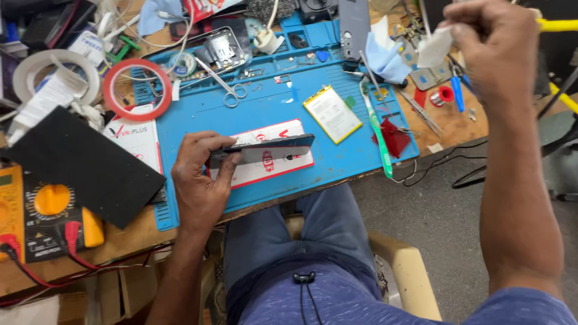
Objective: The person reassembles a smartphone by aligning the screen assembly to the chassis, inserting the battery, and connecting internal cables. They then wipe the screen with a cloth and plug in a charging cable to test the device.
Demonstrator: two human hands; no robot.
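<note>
Looking down from the head camera, the left hand [201, 180] holds a dark, flat rectangular phone [265, 148] on edge, its fingers [226, 171] pinching the phone's left end above a white and red printed card [271, 157]. Both lie on a blue silicone work mat [283, 108] covering the cluttered wooden surface [457, 129]. The right hand [497, 45] is raised well above the surface at the upper right, fingers curled shut on a small white scrap of tissue [435, 47]. Near the phone, a flat yellow-edged battery [332, 113] lies to the right, with a green-handled toothbrush [379, 135] and a red plastic piece [394, 137] beyond it. Steel scissors [226, 87] rest behind the phone. A red tape ring [137, 90] overlaps the mat's left edge, beside a black foam sheet [78, 162] and an orange multimeter [48, 216].
</note>
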